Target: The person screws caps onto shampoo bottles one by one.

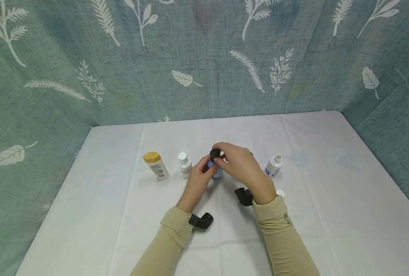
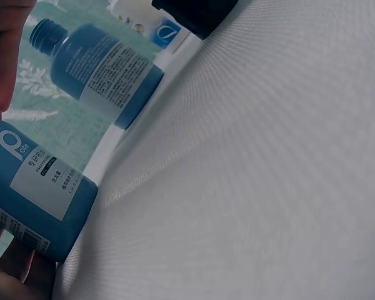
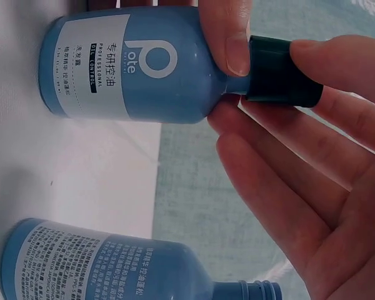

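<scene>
A blue shampoo bottle [image 3: 169,94] with a white label stands upright on the table. My left hand [image 1: 198,178] holds it around its shoulder, with the thumb near the neck. At the top, my right hand [image 1: 241,165] pinches the black cap [image 3: 278,72] between thumb and fingers. The cap sits at the bottle's neck; whether it is threaded on cannot be told. Beside it stands a second blue bottle [image 2: 106,75], uncapped, its threaded neck bare. The right hand mostly hides that one in the head view.
Left of the hands stand a white bottle [image 1: 185,165] with a white cap and a cream bottle [image 1: 157,167] with a yellow cap. An uncapped white bottle [image 1: 273,166] stands to the right. A white cap [image 1: 280,193] lies by the right sleeve. A patterned green curtain [image 1: 204,76] hangs behind.
</scene>
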Tool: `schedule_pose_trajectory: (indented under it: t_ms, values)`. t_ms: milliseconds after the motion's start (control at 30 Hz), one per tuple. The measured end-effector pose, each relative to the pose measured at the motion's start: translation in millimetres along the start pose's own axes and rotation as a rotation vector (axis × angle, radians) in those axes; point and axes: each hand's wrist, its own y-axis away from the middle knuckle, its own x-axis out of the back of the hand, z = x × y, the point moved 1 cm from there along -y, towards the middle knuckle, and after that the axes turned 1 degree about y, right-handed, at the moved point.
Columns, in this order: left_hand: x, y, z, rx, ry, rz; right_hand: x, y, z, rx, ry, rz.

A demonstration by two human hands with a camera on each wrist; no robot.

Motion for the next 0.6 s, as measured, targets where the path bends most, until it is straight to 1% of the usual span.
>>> schedule_pose_trajectory:
  t_ms: [100,267,367,467,600]
  values:
    - [0.1,0.5,0.5,-0.004,0.006,-0.003,-0.3,-1,-1,-0.005,0.028,0.006]
    - [0.2,1.2,0.9,0.000,0.012,-0.005,-1.0,-1,-1,-0.026,0.017,0.000]
    - [0.3,0.2,-2.3,-0.006,0.023,-0.008,-1.3,-1,-1,-0.028,0.017,-0.001]
    - [0.8,-3.0,-11.6,-0.009,0.034,-0.007,-1.1,-1,-1,-0.025,0.015,-0.004]
    - [1.1,-7.5,-26.1,-0.020,0.021,0.004,-0.1,0,-1,-0.030,-0.008,-0.012]
